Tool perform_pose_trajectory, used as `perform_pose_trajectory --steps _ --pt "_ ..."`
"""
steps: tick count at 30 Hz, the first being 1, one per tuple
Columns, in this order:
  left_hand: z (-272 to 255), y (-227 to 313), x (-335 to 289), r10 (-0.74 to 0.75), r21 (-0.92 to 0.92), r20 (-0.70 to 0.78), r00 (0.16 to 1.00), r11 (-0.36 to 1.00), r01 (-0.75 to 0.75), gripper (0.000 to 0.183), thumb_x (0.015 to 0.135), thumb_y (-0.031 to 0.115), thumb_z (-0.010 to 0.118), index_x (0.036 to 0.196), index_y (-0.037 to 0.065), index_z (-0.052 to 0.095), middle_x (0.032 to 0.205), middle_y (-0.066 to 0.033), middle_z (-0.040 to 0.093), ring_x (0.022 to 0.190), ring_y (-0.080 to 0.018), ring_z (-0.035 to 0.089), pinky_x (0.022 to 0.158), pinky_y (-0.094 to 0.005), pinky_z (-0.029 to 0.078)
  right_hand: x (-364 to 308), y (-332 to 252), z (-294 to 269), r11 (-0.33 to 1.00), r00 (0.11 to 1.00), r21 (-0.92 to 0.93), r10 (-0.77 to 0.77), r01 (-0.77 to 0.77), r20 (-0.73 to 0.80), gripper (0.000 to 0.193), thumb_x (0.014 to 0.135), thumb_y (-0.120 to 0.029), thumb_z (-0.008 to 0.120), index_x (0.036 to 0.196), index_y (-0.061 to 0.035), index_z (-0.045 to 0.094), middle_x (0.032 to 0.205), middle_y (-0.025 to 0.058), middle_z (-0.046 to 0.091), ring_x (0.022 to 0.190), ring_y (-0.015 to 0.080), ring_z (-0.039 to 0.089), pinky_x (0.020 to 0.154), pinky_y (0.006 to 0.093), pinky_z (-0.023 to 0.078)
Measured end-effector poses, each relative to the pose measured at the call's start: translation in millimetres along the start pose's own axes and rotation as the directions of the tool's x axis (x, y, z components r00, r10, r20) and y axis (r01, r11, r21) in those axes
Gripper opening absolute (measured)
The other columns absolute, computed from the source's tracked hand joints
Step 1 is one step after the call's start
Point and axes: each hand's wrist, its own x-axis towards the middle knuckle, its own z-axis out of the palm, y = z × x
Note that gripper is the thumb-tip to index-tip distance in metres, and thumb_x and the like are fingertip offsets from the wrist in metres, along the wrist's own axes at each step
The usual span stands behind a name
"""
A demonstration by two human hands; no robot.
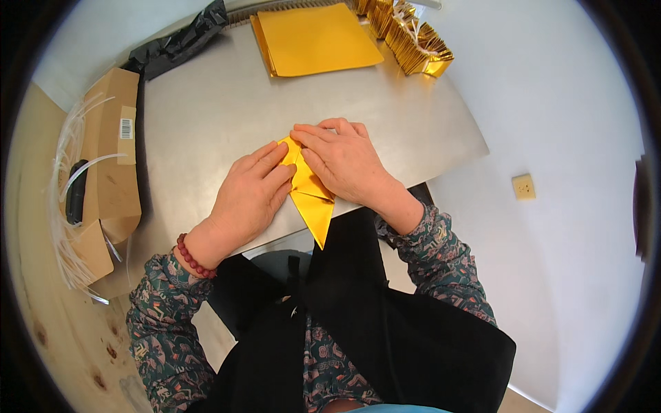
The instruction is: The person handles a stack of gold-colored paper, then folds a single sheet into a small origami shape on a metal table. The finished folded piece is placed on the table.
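A sheet of gold foil paper (312,204), folded to a narrow pointed shape, lies at the table's near edge, its tip hanging over toward my lap. My left hand (249,191) grips its left side, fingertips pressed down near the upper end. Across the upper right part lies my right hand (344,157), its fingers closed together and bearing on the folds. Both hands meet near the paper's top corner. The right thumb and part of the paper's right side are partly hidden under that hand.
A stack of flat gold sheets (320,40) lies at the far side of the metal table (200,117). Bundled folded gold pieces (416,45) sit at far right. At left stand an opened cardboard box (113,175) with white plastic strips (65,199), and black crumpled plastic (180,43).
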Motion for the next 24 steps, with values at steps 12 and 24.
perform_pose_trajectory --steps 12,24 --pt "-5.8 -9.4 0.0 -0.001 -0.098 -0.050 0.999 0.995 -0.004 0.036 0.089 0.021 0.083 0.119 0.006 0.069 0.148 -0.0186 0.061 0.133 -0.0387 0.061 0.110 -0.0452 0.050 -44.3 -15.9 -30.0 0.921 0.961 0.276 -0.267 0.275 -0.067 0.053 0.084 -0.017 0.082 0.134 -0.0069 0.069 0.139 0.0109 0.069 0.130 0.0328 0.061 0.112 0.0468 0.046" --pt "-5.0 -20.6 -12.4 -0.060 -0.121 0.078 0.995 0.990 0.069 0.048 0.093 0.030 0.083 0.132 0.007 0.069 0.146 -0.0172 0.059 0.136 -0.0353 0.059 0.109 -0.0405 0.053 -67.1 -20.9 -11.8 0.962 0.986 0.223 -0.141 0.156 -0.085 0.055 0.079 -0.019 0.087 0.130 -0.0094 0.071 0.138 0.0065 0.067 0.125 0.0321 0.060 0.109 0.0441 0.047"
